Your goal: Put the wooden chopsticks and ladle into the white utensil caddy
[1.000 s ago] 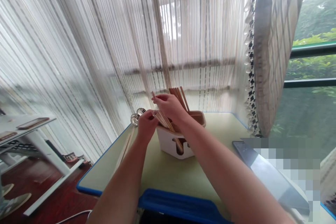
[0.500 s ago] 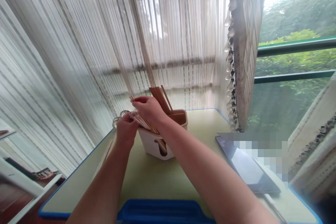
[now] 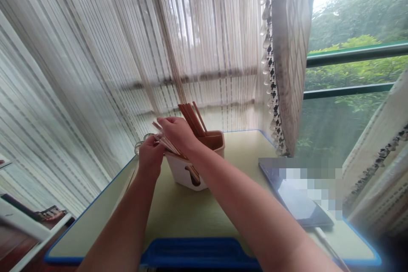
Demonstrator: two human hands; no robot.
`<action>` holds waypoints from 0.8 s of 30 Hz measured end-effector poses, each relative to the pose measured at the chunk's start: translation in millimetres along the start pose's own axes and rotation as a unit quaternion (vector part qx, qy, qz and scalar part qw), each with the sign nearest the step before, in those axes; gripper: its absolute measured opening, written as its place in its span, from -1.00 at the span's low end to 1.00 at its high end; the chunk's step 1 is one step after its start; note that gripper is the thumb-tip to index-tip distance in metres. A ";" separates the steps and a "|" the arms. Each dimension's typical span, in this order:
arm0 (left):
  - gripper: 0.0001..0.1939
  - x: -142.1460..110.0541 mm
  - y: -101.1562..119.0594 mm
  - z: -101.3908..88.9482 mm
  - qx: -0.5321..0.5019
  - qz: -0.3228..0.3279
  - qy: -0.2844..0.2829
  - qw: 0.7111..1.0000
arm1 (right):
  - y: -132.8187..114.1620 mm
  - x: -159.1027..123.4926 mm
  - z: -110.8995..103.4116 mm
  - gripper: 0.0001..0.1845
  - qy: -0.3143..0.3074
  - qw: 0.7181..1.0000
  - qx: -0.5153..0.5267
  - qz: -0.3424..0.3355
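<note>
My right hand (image 3: 177,132) is curled over a bundle of pale wooden chopsticks (image 3: 168,145), fingers pressed together on the upper ends, w/ the sticks slanting down to the right into the near-left compartment of the white caddy (image 3: 184,171). My left hand (image 3: 150,155) sits just left of the caddy, fingertips pinching the same bundle from below. Caddy stands at the far middle of the table (image 3: 191,212); its lower front has a cut-out where a stick tip shows thru. I'd judge the sticks light, stiff and smooth, prob. a bit slippery against each other, so a loose hold would let them fan out; best grip is around the whole bundle near the top third, not by single sticks. They won't break easily but thin tips could snag on the caddy wall. A 2nd set of darker reddish chopsticks (image 3: 193,119) leans upright in the far compartment, which looks tan inside. Caddy is hard plastic, rounded corners, matte. Table top is pale green w/ a blue rim. Two shiny metal spoon bowls (image 3: 142,142) lie on the table just left of my left hand. A dark flat tablet (image 3: 295,197) lies on the right, well apart. Sheer striped curtain (image 3: 127,51) hangs behind.
</note>
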State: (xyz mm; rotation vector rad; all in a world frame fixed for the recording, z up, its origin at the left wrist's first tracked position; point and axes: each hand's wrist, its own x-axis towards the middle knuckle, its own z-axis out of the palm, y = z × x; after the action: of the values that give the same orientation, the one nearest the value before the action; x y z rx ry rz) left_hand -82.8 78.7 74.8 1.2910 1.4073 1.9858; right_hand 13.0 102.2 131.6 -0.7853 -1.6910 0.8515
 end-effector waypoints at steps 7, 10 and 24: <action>-0.68 8.2 -7.3 -4.6 -0.036 -0.007 -0.001 0.999 | -12.8 -10.9 -4.8 -0.26 -0.021 0.988 -0.138 -0.063; -0.71 8.9 -8.4 -5.5 -0.035 0.024 0.013 0.999 | -12.8 -11.4 -4.3 -0.25 0.007 0.989 -0.134 -0.058; -0.70 6.1 -7.7 -5.0 -0.027 0.000 -0.045 0.999 | -8.8 -0.5 -18.0 -0.19 -0.007 0.989 -0.143 0.046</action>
State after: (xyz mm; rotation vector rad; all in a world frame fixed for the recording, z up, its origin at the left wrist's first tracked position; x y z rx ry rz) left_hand -91.5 83.7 70.4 1.3380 1.3024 1.9280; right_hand 29.7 100.0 142.5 -1.0601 -1.8250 0.6856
